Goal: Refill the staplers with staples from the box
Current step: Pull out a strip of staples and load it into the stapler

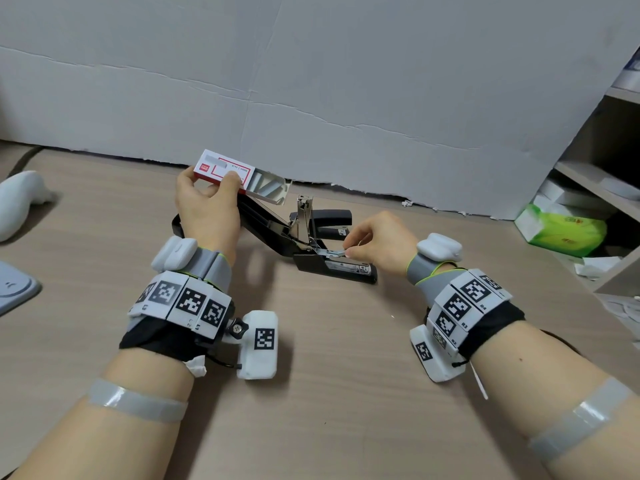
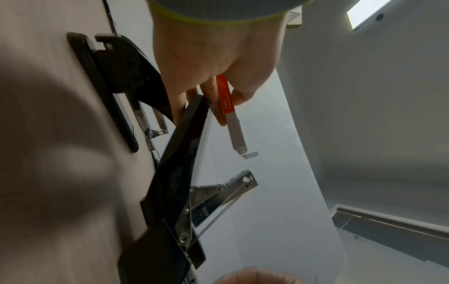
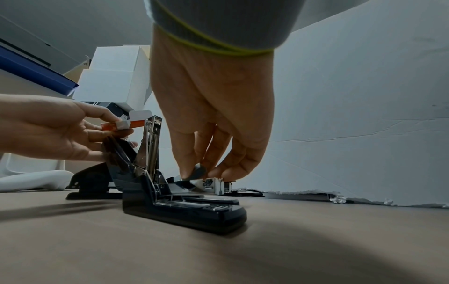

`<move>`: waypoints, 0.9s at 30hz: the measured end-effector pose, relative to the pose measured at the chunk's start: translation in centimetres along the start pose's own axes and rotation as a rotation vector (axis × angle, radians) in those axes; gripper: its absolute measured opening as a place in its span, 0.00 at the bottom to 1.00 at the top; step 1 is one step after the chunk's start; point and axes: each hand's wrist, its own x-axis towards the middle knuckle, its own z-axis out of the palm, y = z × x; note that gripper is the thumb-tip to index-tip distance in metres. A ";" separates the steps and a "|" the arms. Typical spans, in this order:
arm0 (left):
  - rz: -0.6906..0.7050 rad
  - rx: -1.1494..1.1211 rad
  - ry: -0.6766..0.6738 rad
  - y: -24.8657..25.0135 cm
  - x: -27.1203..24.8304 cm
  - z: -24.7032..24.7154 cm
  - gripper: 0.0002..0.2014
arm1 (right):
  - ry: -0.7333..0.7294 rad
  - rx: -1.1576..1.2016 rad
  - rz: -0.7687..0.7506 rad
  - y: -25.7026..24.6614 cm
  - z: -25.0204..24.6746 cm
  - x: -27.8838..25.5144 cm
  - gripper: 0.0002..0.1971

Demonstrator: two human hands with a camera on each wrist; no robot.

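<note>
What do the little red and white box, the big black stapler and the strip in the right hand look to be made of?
Staple box: thin printed cardboard, to judge by its folded end flap. Stapler: glossy black shell, probably plastic, around shiny, mirror-like metal inner parts. Staple strip pinched in the right hand: bright silvery metal, it seems.

Soft, even light fills the head view, bright enough to read print on the staple box (image 1: pixel 221 167); short, faint shadows lie under the wrists on the counter (image 1: pixel 332 341). Straight edges bow toward the borders in all three views. Both wrist views are dimmer and greyer, with dark corners. In the left wrist view a broad blurred shadow covers the counter (image 2: pixel 48 153), and a bright ceiling panel (image 2: pixel 369 15) glares at top right. Chrome on the stapler (image 3: pixel 150 146) catches highlights.
</note>
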 end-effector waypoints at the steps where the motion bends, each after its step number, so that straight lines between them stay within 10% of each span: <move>1: -0.002 -0.001 -0.001 0.0 0.0 0.0 0.25 | 0.003 0.008 0.003 0.0 0.0 0.0 0.03; 27: 0.026 -0.002 0.008 0.1 0.0 0.0 0.23 | -0.091 -0.098 0.006 -0.2 -0.2 -0.4 0.07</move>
